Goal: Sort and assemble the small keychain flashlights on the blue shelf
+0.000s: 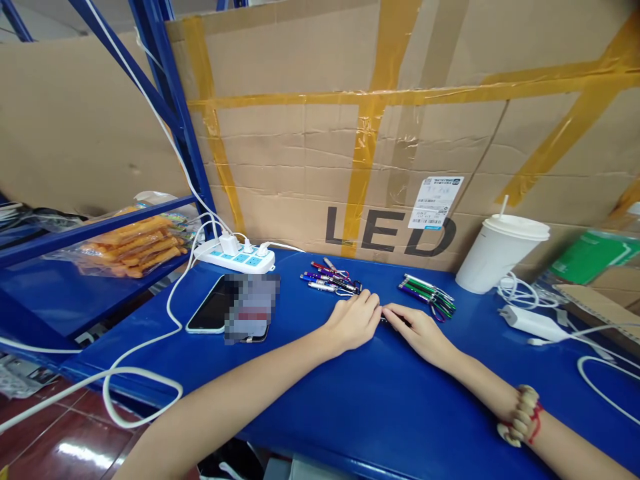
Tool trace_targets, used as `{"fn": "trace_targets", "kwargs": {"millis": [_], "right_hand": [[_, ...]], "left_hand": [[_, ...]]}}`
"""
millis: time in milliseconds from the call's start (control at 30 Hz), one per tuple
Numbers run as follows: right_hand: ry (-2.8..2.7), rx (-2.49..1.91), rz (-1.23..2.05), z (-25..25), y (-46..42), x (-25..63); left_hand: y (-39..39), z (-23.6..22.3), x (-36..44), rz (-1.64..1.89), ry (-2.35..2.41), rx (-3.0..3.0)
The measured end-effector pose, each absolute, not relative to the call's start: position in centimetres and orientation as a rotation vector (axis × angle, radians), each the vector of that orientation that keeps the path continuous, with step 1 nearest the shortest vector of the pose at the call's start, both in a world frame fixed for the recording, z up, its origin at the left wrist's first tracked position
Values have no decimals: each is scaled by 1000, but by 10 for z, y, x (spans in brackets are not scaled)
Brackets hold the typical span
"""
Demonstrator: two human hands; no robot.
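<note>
My left hand (354,321) and my right hand (419,332) rest on the blue table (350,393), fingertips meeting over a small dark pen-like item (384,319) that is mostly hidden between them. Both hands have their fingers curled in a pinch on it. Just beyond my left hand lies a loose pile of small pens or keychain lights (330,277). A bundle of green and purple ones (427,293) lies beyond my right hand. A beaded bracelet with red cord (521,417) is on my right wrist.
A phone (209,308) and a blurred second item lie at left, behind them a white power strip (236,257) with chargers and cables. A white lidded cup with a straw (497,252) stands at right, near a white adapter (530,323). Taped cardboard forms the back wall.
</note>
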State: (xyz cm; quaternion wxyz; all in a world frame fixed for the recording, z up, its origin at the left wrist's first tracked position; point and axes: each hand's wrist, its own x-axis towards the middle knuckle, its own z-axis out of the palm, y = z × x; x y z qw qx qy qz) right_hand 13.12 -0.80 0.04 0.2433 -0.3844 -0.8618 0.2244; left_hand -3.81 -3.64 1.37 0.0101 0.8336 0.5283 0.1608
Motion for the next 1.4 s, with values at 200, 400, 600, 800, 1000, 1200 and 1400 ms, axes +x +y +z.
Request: {"fn": "trace_targets", "kwargs": {"millis": [200, 400, 600, 800, 1000, 1200, 1400], "right_hand": [[-2247, -995, 546, -3, -5, 132], [-2287, -1095, 623, -2, -6, 133], [-2232, -1082, 737, -4, -7, 133], [-2296, -1097, 658, 2, -10, 131], [-2455, -1150, 441, 0, -10, 131], [-2467, -1178, 389, -2, -8, 132], [-2516, -1197, 328, -1, -10, 132]], "left_hand": [[-43, 13, -33, 562, 1662, 2533], [-41, 12, -33, 569, 1611, 2515], [-37, 11, -35, 699, 1489, 2242], [-24, 0, -33, 1087, 1393, 1622], [-21, 4, -32, 1300, 1000, 1158], [-23, 12, -32, 1122, 800, 1130], [-21, 15, -34, 972, 818, 1270]]}}
